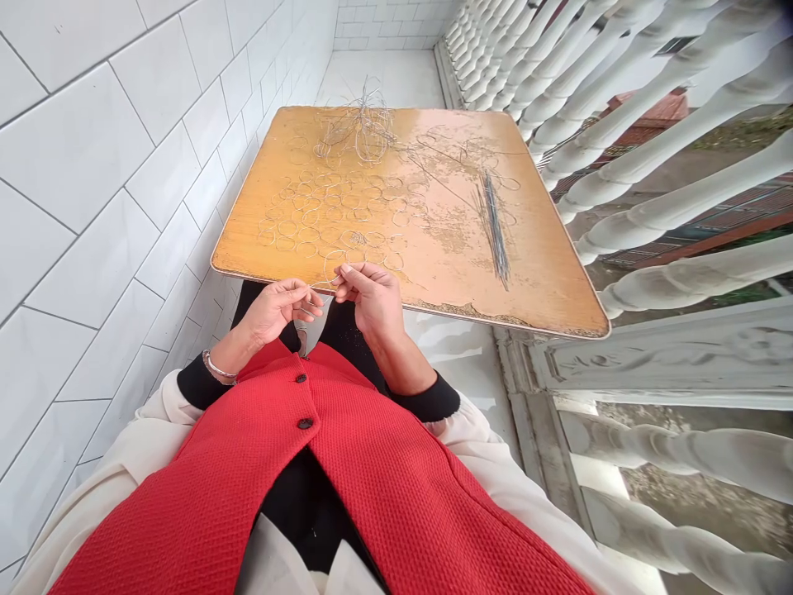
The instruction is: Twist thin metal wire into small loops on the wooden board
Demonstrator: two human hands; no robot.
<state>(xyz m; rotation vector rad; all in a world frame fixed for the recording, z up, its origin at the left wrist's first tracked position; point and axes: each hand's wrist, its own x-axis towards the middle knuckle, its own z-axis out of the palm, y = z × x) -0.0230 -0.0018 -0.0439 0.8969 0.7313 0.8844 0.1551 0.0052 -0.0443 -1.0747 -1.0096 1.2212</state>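
A thin piece of wire [325,286], partly bent into a curve, runs between my hands just off the table's near edge. My left hand [280,309], with a bracelet on its wrist, has thumb and fingers closed on one side of the wire. In a pinch between thumb and forefinger, my right hand [375,301] grips its other side. Beyond my hands, several thin wire rings [334,201] lie spread over the wooden table top [439,289]. Where the wire passes behind the fingers, it is hidden.
A tangled bunch of wire [365,128] stands at the table's far side. To the right lies a bundle of straight wires [494,227], with loose strands around it. A white tiled wall [179,124] borders the left, a white balustrade [657,207] the right.
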